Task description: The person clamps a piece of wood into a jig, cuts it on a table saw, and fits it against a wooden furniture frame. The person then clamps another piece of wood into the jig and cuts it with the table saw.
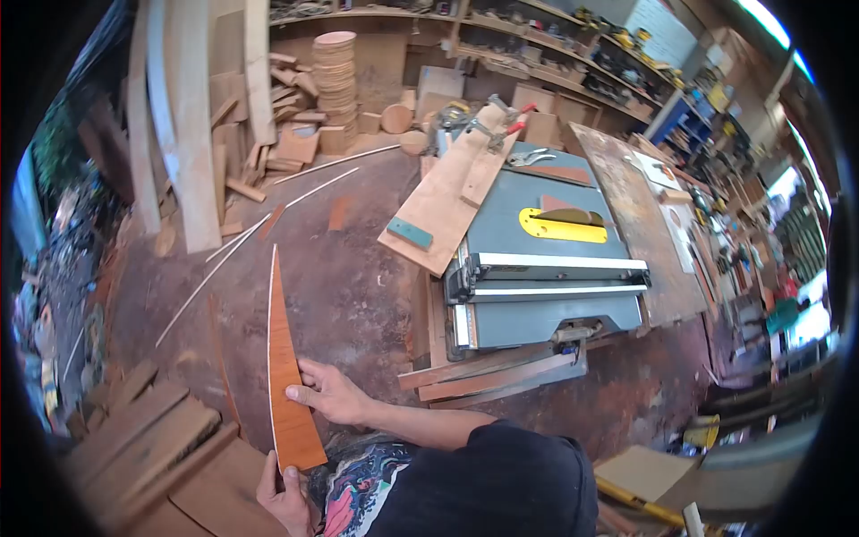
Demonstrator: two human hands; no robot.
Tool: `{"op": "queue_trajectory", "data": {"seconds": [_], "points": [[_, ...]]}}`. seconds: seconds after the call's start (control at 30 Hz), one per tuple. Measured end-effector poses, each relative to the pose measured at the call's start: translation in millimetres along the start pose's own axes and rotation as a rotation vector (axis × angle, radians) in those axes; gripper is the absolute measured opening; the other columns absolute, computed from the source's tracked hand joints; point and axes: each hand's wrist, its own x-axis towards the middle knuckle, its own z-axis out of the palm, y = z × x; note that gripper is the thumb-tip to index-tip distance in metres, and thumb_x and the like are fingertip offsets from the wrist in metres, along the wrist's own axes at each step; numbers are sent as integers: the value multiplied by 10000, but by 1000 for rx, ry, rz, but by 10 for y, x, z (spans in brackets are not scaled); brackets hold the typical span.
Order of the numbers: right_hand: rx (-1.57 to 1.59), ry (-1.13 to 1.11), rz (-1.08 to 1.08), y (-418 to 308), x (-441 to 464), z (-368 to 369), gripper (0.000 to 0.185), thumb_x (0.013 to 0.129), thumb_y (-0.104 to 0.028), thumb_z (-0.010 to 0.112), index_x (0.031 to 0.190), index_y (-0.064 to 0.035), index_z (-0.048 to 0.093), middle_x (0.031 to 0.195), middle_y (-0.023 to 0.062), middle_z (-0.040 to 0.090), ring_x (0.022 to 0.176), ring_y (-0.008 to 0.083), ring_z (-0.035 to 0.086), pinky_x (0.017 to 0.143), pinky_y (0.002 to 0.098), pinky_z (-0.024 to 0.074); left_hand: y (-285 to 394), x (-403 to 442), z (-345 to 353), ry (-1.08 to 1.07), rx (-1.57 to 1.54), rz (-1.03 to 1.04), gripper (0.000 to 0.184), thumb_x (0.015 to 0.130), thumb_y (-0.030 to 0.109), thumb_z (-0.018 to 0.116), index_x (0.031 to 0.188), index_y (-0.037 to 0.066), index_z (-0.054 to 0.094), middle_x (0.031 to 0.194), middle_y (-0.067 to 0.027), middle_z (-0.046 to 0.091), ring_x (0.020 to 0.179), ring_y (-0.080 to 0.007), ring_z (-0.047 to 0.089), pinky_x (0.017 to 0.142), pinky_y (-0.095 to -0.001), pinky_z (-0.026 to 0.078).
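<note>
A tapered wooden piece (284,376), orange-brown with a pale strip along its long edge, stands up in front of my body, narrow tip away from me. My right hand (329,392) grips it at mid-length, thumb across the near face and fingers behind. Lower down, my left hand (288,501) pinches its wide bottom end at the corner. Part of each hand's fingers is hidden behind the wood.
A table saw (528,224) with a yellow insert (564,225) and a fence (559,276) stands to the right. A clamped board (447,197) lies across its left side. Thin strips (259,246) rest on the brown surface. Stacked boards (152,447) are at lower left.
</note>
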Motion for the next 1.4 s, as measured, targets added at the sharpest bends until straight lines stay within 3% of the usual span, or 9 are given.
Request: {"op": "queue_trajectory", "data": {"seconds": [0.1, 0.37, 0.4, 0.53, 0.67, 0.77, 0.8, 1.0, 1.4], "points": [[-95, 108, 4, -99, 362, -22, 412, 1028, -223, 585, 1351, 6, 470, 1093, 64, 675, 989, 94, 596, 806, 289, 501, 253, 746, -132, -200, -122, 370, 449, 925, 109, 707, 1292, -121, 591, 1085, -133, 714, 957, -151, 661, 855, -275, 525], [-156, 527, -180, -530, 935, -455, 652, 1034, -220, 582, 1557, 9, 267, 1359, 116, 559, 1207, 137, 535, 1022, 330, 454, 957, 2221, 584, -798, -210, 435, 515, 850, -53, 704, 1335, -134, 551, 1127, -161, 708, 983, -161, 673, 857, -278, 539], [-215, 585, -244, -475, 1039, -594, 625, 1021, -132, 550, 1554, 10, 257, 1339, 154, 562, 1203, 168, 551, 1007, 340, 467, 1074, 2359, 739, -848, -201, 434, 516, 854, -57, 698, 1341, -133, 545, 1138, -166, 705, 995, -165, 673, 863, -281, 540], [-563, 828, -121, -758, 1368, -1073, 793, 975, -263, 628, 1541, 89, 200, 1492, 304, 428, 1397, 381, 438, 1153, 421, 341, 1504, 2987, 1351, -1023, -167, 381, 540, 878, -65, 682, 1376, -148, 493, 1209, -202, 680, 1046, -186, 670, 905, -285, 538], [-797, 926, -154, -987, 1780, -1569, 839, 943, -256, 654, 1522, 135, 189, 1529, 363, 334, 1447, 415, 358, 1185, 432, 303, 2026, 3526, 1957, -1126, -244, 345, 553, 919, -32, 676, 1410, -147, 448, 1272, -224, 648, 1093, -199, 656, 903, -295, 549], [-829, 964, -141, -1121, 2069, -1893, 851, 921, -172, 680, 1565, 57, 174, 1541, 281, 371, 1407, 359, 433, 1135, 421, 368, 2324, 3907, 2389, -1168, -263, 268, 569, 944, -3, 665, 1439, -133, 416, 1306, -221, 626, 1122, -207, 646, 887, -312, 573], [-821, 991, -81, -1187, 2142, -1985, 852, 911, -165, 689, 1565, 53, 188, 1432, 265, 484, 1280, 351, 547, 1070, 405, 442, 2439, 4006, 2566, -1190, -248, 248, 572, 947, 5, 665, 1442, -129, 412, 1312, -220, 622, 1123, -209, 647, 879, -314, 580], [-990, 1168, -34, -1250, 2330, -2660, 682, 910, -156, 694, 1484, 51, 389, 1109, 193, 610, 1011, 259, 634, 883, 371, 528, 2729, 4505, 3690, -1337, -245, 68, 552, 971, 30, 633, 1461, -93, 411, 1341, -190, 607, 1113, -208, 655, 839, -309, 602], [-1002, 1799, 327, -1278, 2621, -3090, 410, 903, -166, 679, 1260, 24, 615, 1228, 242, 639, 1181, 400, 579, 1025, 458, 447, 3194, 5155, 5802, -1629, -137, -120, 570, 995, 61, 614, 1503, -37, 374, 1350, -136, 614, 1093, -208, 669, 863, -308, 590]]}}
